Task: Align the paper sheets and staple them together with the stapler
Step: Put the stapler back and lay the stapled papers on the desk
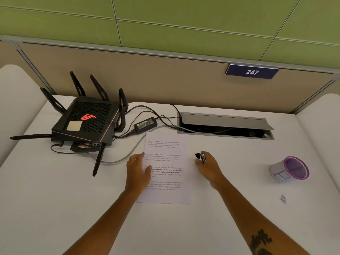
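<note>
Stapler mostly hidden in right hand.

The paper sheets lay at the centre of the desk. The left hand rested on their nine o'clock edge. At three o'clock, just beside the sheets, the right hand held the stapler. The router sat out at ten o'clock, the power adapter at eleven, the cable tray at one, the cup well off at three.
</note>
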